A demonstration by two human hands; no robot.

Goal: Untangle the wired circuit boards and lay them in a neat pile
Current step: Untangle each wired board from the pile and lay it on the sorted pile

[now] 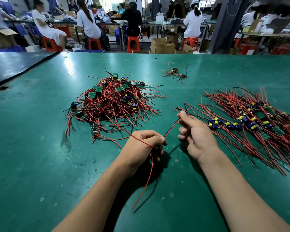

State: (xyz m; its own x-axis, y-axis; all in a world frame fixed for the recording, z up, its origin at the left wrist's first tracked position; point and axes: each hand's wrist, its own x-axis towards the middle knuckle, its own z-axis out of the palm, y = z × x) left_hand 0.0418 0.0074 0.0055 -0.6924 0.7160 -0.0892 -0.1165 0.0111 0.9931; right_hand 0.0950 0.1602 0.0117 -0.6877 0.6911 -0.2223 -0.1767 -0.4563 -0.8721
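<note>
- L hand [144, 144]: low centre, just over the table, fingers curled tight round a small wired board [156, 147]. Only a yellow bit of it shows btw the fingers.
- Red wire [172, 127] runs taut from the L fingers up and right to R hand [197, 133].
- R hand: thumb + forefinger pinched together on that wire near its far end. Other fingers are curled in and hold nothing.
- 2nd red lead [147, 180] crosses the back of L hand, then hangs down toward the near edge.
- Tangled heap [114, 101] of boards w/ red + black leads sits left of centre, just beyond L hand. Stray leads reach close to it.
- Sorted pile [251, 121] on the right, near R hand: boards in a rough row, leads lying roughly parallel.
- Small cluster [176, 73] of boards + leads farther back, apart from both piles.
- Green table mat [40, 148] under everything.
- Bg: people on red stools [133, 44] at benches, cardboard boxes [161, 46] on the floor.
</note>
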